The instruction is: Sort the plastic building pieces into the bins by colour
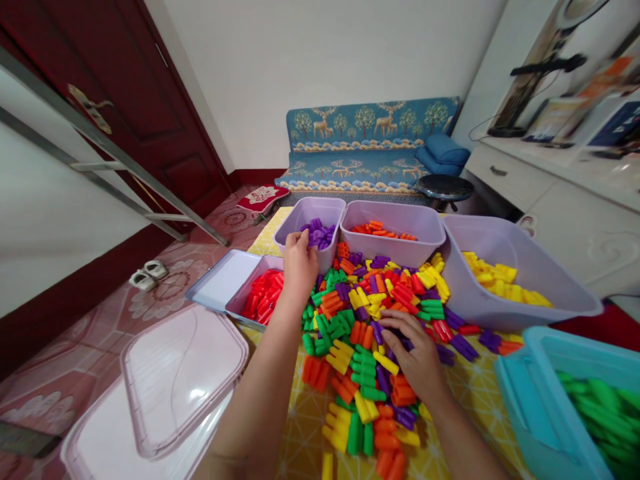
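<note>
- In the head view, we see the left hand [300, 260] over the near rim of a lilac bin [326, 259], its fingertips reaching in beside purple pieces [320, 233]; the fingers are bunched narrow, and we cannot tell whether they grip a piece.
- We find the right hand [415, 353] low on the mixed pile [367, 298], thumb and forefinger moderately parted around purple and yellow pieces (the fingertips are partly lost among the colours, so we cannot tell whether one is held).
- The pile, of red, orange, yellow, green and purple pieces, lies on a yellow patterned tablecloth [305, 420], between the bins and the near edge of the view.
- Around it we count further containers: a lilac bin with orange pieces [380, 231], a large lilac bin with yellow pieces [505, 280], a turquoise bin with green pieces [600, 407], and a small box with red pieces [263, 297], its lid open to the left.
- Pale lids [185, 380] overlap at the left.
- As for writing, we make out large pale lettering on a dark blue box [620, 127] on the white cabinet at right (too blurred and cut off for us to read).
- Behind, we see a blue sofa [350, 163] patterned with deer and trees.
</note>
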The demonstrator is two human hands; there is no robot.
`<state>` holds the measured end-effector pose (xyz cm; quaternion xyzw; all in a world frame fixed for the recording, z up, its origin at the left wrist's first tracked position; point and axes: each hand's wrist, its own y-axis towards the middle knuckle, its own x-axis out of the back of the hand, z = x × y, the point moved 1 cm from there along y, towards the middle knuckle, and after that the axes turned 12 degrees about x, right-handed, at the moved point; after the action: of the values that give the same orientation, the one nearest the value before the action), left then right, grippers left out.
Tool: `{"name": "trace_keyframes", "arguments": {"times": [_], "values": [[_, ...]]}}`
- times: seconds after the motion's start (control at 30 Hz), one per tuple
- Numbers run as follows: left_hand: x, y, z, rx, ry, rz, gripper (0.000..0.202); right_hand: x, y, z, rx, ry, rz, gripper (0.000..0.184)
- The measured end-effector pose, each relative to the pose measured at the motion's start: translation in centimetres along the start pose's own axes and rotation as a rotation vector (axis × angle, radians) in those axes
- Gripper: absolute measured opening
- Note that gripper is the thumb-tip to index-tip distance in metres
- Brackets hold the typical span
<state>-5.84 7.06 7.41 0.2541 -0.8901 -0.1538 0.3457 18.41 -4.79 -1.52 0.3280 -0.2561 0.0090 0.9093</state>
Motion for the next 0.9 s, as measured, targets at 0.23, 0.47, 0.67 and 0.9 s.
{"name": "trace_keyframes", "arguments": {"times": [0.23, 0.47, 0.67, 0.9], "values": [[0.1, -6.5, -1.0, -0.181, -0.107, 0.160, 0.037, 0.1, -0.2, -0.1, 0.006, -0.001, 0.016, 0.014], [-1.7, -12.2, -0.7, -0.233, 0.029, 0.504, 0.057, -0.4, 0.0, 0.0, -0.030, -0.121, -0.023, 0.051], [-2.2, -12.7, -1.3, -0.233, 0.075, 0.501, 0.063, -1.0, 1.2, 0.1, -0.092, -0.147, 0.111, 0.056], [-2.3, -12.6, 0.5, -0.194, -0.089, 0.444, 0.032, -0.5, 1.5, 0.4, -0.101, 0.009, 0.059, 0.031]]}}
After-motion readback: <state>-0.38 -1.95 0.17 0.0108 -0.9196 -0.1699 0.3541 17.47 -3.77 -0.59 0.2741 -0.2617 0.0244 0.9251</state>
